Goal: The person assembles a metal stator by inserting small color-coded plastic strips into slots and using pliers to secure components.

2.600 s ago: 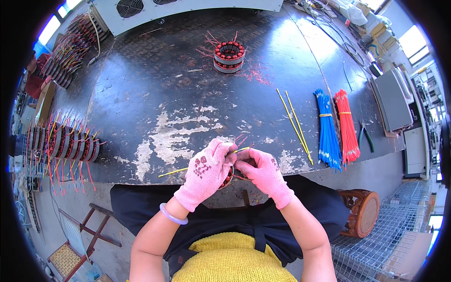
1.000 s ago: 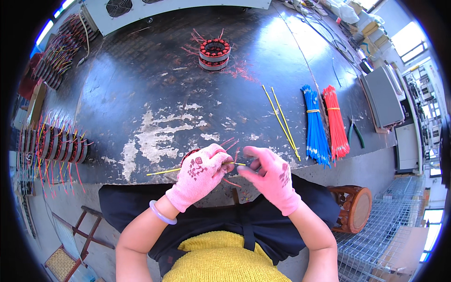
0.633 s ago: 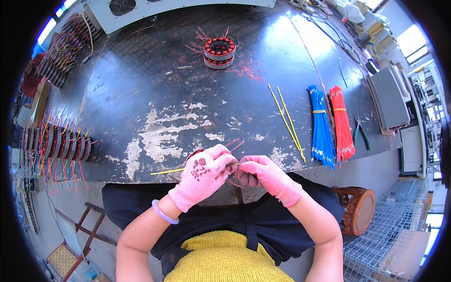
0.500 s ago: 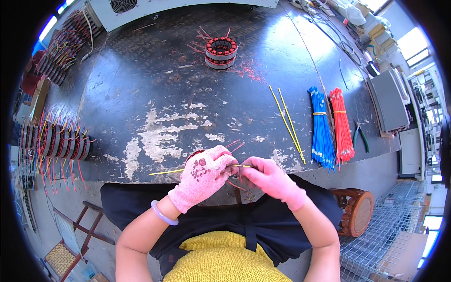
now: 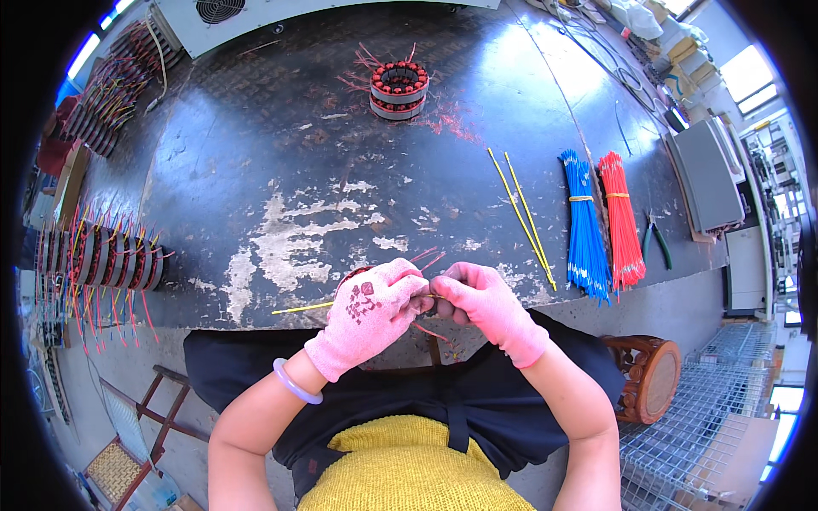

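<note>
worn dark workbench [image 5: 341, 170], left hand [image 5: 368, 313] and right hand [image 5: 486, 305] both pinching yellow sleeve [image 5: 302, 308] between them

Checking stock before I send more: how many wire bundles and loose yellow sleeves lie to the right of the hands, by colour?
Blue wire bundle: 1
Red wire bundle: 1
Loose yellow sleeves: 2
Total: 4

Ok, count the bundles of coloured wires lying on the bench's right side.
2: a blue bundle and a red bundle, side by side right of the two loose yellow tubes. None seems hidden.
</note>
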`<act>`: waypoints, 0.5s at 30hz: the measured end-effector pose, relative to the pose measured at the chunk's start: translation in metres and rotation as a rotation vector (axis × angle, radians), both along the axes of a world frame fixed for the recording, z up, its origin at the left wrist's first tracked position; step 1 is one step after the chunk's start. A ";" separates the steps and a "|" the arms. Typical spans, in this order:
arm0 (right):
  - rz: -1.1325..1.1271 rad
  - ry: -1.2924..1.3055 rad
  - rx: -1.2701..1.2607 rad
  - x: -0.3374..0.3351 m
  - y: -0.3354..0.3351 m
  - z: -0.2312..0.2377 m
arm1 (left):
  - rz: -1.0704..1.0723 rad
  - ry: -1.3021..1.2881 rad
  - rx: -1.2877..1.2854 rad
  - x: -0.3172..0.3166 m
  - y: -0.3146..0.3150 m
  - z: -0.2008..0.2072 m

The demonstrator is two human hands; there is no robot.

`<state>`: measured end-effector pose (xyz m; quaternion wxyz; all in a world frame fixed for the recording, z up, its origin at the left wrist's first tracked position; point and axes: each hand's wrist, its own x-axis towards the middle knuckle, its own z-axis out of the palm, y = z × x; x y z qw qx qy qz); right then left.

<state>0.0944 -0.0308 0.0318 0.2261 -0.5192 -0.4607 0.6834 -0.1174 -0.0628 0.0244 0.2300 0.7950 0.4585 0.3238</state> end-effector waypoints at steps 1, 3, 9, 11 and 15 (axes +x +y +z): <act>0.014 -0.173 0.234 0.000 -0.006 0.005 | 0.006 0.003 -0.011 0.000 0.000 0.000; -0.004 -0.458 0.661 0.004 -0.021 0.008 | -0.005 -0.047 -0.053 -0.001 0.000 0.003; 0.233 -0.699 1.433 0.008 -0.027 -0.014 | 0.017 -0.045 -0.048 0.001 -0.001 0.002; 0.241 -0.673 1.379 0.005 -0.025 -0.008 | -0.009 -0.051 -0.026 0.000 0.001 0.001; 0.114 -0.004 -0.070 0.004 -0.015 -0.003 | -0.007 -0.027 -0.029 0.001 0.000 0.000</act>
